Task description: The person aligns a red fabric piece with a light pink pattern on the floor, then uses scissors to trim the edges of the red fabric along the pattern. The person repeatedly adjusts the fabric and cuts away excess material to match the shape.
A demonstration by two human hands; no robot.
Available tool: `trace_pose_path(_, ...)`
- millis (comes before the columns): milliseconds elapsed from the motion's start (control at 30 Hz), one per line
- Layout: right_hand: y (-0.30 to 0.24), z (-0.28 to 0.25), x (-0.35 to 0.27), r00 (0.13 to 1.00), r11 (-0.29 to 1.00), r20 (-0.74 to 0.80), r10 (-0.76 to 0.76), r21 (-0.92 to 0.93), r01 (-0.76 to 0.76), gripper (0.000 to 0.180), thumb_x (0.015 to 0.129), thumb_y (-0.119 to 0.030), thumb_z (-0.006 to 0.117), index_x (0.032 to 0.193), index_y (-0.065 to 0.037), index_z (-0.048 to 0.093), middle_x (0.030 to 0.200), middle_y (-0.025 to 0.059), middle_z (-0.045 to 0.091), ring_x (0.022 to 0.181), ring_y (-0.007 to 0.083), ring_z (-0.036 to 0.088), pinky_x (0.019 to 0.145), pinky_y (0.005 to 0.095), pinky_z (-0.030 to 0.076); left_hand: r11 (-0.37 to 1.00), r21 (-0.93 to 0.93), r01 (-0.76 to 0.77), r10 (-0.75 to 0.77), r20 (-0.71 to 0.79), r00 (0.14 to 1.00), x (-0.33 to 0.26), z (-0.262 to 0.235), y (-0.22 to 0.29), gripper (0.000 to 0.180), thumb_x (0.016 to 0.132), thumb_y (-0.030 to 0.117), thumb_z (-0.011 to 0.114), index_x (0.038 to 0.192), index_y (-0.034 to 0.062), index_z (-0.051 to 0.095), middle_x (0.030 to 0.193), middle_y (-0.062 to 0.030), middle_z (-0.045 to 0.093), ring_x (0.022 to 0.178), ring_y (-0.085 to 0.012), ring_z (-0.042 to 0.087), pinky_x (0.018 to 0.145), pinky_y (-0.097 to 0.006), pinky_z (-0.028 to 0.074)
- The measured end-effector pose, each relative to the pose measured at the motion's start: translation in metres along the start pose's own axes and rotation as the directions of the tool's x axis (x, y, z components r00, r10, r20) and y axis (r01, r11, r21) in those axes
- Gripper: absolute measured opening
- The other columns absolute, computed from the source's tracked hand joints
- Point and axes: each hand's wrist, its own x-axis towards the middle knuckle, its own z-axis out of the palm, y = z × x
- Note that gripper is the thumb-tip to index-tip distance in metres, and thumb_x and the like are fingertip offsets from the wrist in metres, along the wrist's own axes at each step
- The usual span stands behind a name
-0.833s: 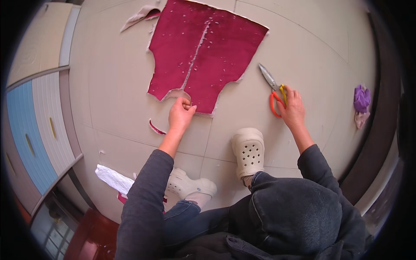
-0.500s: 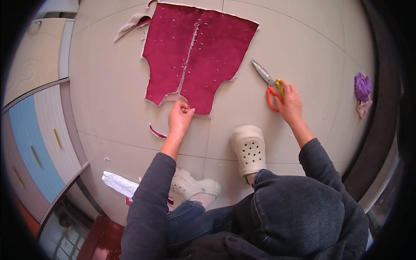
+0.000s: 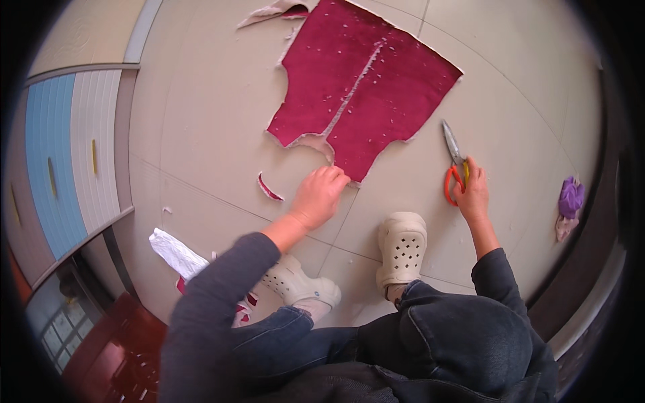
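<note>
A piece of burgundy cloth point(image 3: 356, 87) with a pale fleecy edge lies spread on the tiled floor, with a fuzzy slit-like line running down its middle. My left hand point(image 3: 316, 198) is closed on its near edge, beside the curved cut-out; the fingertips are partly hidden. To the right, scissors point(image 3: 452, 141) with one orange and one yellow handle point away from me. My right hand point(image 3: 474, 191) has its fingers curled around their handles. A thin curved burgundy offcut point(image 3: 269, 187) lies left of my left hand.
Another fleecy scrap point(image 3: 275, 12) lies at the cloth's far left. Purple cloth point(image 3: 571, 196) is at the right. My cream clogs point(image 3: 402, 245) stand close by. White material point(image 3: 176, 252) lies near my left arm. Drawers point(image 3: 50, 164) and a reddish-brown glossy surface point(image 3: 114, 349) are at left.
The view has shifted, so the floor things appear farther right. My left hand has turned at the cloth's near edge, its back now showing more. My right hand stays at the scissors' handles.
</note>
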Motion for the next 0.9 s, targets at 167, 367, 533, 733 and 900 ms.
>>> trace_pose_path(167, -0.008, -0.002, 0.005, 0.999, 0.999, 0.037, 0.011, -0.041, -0.010, 0.066, 0.078, -0.008, 0.062, 0.138, -0.015, 0.037, 0.110, 0.0156, 0.052, 0.096, 0.0344, 0.055, 0.078, 0.0410, 0.050, 0.956, -0.095, 0.278, -0.245, 0.264, 0.933, -0.026, -0.055, -0.049, 0.016, 0.081, 0.003, 0.053, 0.092, 0.0052, 0.064, 0.097, -0.0124, 0.064, 0.091, -0.0323, 0.062, 0.080, -0.043, 0.050)
trace_pose_path(367, -0.005, 0.002, 0.008, 0.971, 0.956, 0.092, 0.220, 0.177, -0.234, 0.058, 0.085, -0.010, 0.060, 0.138, -0.013, 0.037, 0.085, 0.0086, 0.058, 0.074, 0.0276, 0.059, 0.071, 0.0374, 0.051, 0.597, -0.478, 0.644, -0.481, 0.429, 0.765, -0.038, -0.051, -0.067, 0.019, 0.087, 0.002, 0.052, 0.101, 0.0032, 0.065, 0.092, -0.0079, 0.066, 0.083, -0.0159, 0.062, 0.076, -0.031, 0.051)
trace_pose_path(533, -0.017, -0.022, 0.000, 0.916, 0.684, 0.213, 0.339, 0.613, -0.395, 0.051, 0.087, -0.010, 0.059, 0.134, -0.006, 0.041, 0.077, 0.0001, 0.050, 0.064, 0.0072, 0.050, 0.061, 0.0277, 0.053, 0.278, -0.673, 0.686, -0.543, 0.479, 0.690, -0.031, -0.012, -0.061, 0.020, 0.088, 0.003, 0.054, 0.106, -0.0001, 0.064, 0.095, -0.0064, 0.065, 0.085, -0.0120, 0.061, 0.078, -0.028, 0.051)
trace_pose_path(733, -0.098, -0.094, -0.031, 0.890, 0.588, 0.391, 0.237, 0.671, -0.451, 0.021, 0.093, -0.018, 0.056, 0.108, -0.005, 0.048, 0.062, -0.0016, 0.048, 0.049, 0.0074, 0.048, 0.058, 0.0287, 0.054, 0.361, -0.771, 0.525, -0.495, 0.319, 0.808, -0.008, 0.009, -0.053, 0.022, 0.087, 0.003, 0.055, 0.108, 0.0000, 0.062, 0.094, -0.0041, 0.064, 0.085, -0.0113, 0.060, 0.077, -0.027, 0.050)
trace_pose_path(900, -0.154, -0.136, -0.074, 0.745, 0.639, 0.660, 0.099, 0.531, -0.556, 0.025, 0.093, -0.018, 0.055, 0.114, -0.006, 0.049, 0.073, 0.0009, 0.051, 0.056, 0.0090, 0.054, 0.061, 0.0280, 0.053, 0.468, -0.741, 0.481, -0.539, 0.192, 0.820, 0.005, 0.034, -0.058, 0.021, 0.088, 0.008, 0.058, 0.107, -0.0008, 0.060, 0.081, -0.0009, 0.061, 0.074, -0.0103, 0.058, 0.069, -0.027, 0.049)
